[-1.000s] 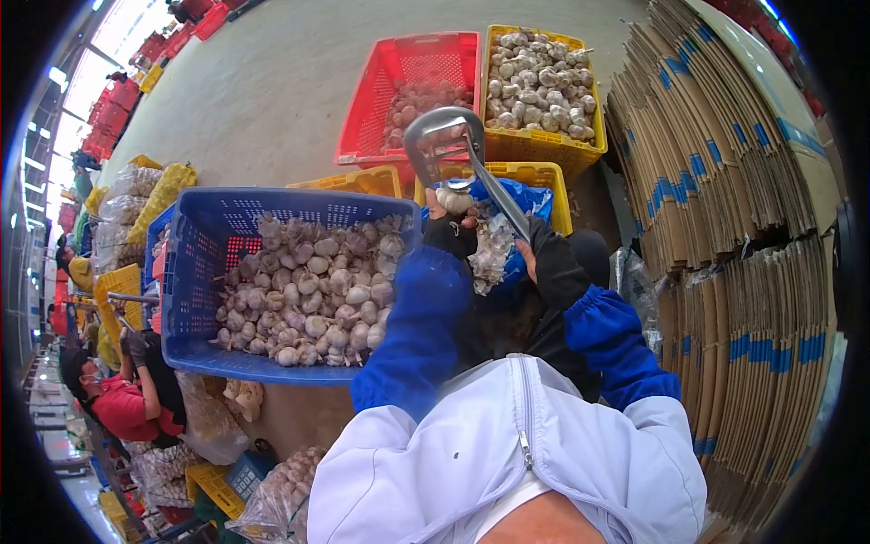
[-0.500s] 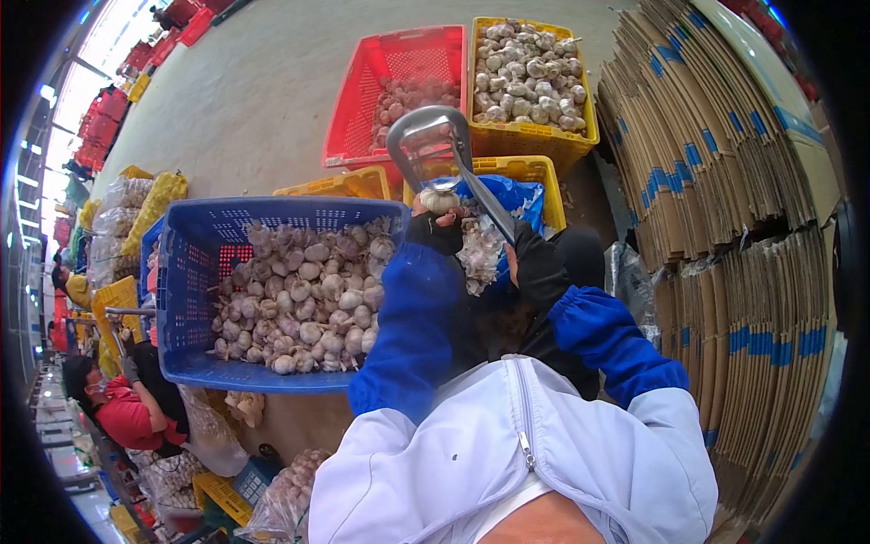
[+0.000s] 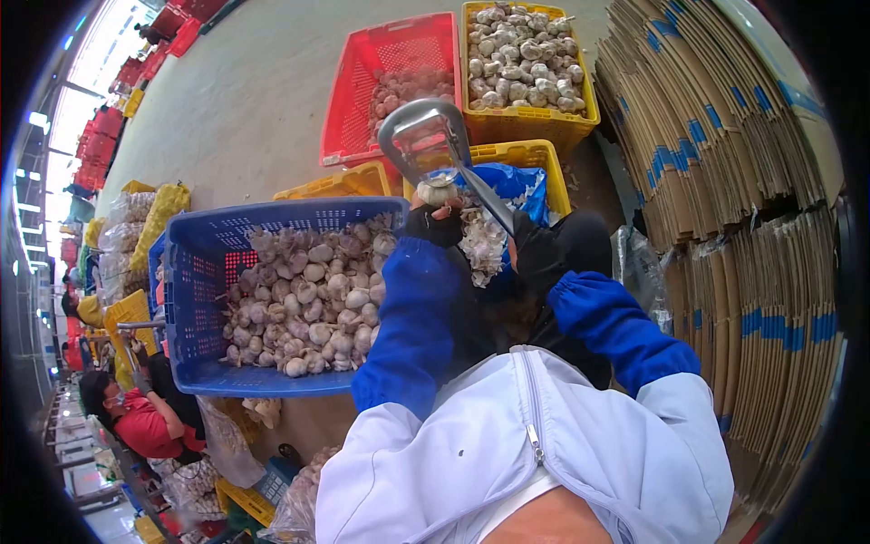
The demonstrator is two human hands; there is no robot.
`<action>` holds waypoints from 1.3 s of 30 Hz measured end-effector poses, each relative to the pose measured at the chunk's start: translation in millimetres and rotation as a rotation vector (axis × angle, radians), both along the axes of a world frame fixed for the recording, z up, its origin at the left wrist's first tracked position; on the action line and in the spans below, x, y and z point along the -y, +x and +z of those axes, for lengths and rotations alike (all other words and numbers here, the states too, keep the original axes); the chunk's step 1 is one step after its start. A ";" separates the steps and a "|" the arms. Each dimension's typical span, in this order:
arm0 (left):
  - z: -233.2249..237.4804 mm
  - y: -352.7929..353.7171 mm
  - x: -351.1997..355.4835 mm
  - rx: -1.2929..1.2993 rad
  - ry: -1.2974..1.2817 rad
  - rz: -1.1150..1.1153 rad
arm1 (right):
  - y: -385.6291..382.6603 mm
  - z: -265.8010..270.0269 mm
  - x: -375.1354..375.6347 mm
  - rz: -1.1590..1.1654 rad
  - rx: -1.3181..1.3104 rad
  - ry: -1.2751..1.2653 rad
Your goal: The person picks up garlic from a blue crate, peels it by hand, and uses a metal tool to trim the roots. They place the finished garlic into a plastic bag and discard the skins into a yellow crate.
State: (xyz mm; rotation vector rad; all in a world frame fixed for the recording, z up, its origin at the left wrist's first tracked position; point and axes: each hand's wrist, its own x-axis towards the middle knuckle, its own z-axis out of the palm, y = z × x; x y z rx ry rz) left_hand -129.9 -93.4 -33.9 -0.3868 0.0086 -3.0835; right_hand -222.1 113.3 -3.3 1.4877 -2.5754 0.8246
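Observation:
My left hand, in a black glove with bare fingertips, is closed round a garlic bulb. My right hand, also black-gloved, grips the handle of a metal cutting tool, whose lower end touches the top of the bulb. Below and between the hands, garlic skins and trimmings lie on blue plastic inside a yellow crate. To the left of my left hand, a blue crate holds many garlic bulbs.
Beyond stand a red crate and a yellow crate, both with garlic. Stacked flat cardboard rises on the right. A co-worker in red sits at the lower left near bagged garlic.
The view has shifted slightly. Both hands keep their hold on the bulb and the tool, in nearly the same place. At the left, the co-worker's head and arms have moved a little.

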 end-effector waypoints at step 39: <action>45.5 72.2 -117.5 0.619 -1.744 1.194 | 53.5 -23.6 49.3 -0.092 2.303 -0.545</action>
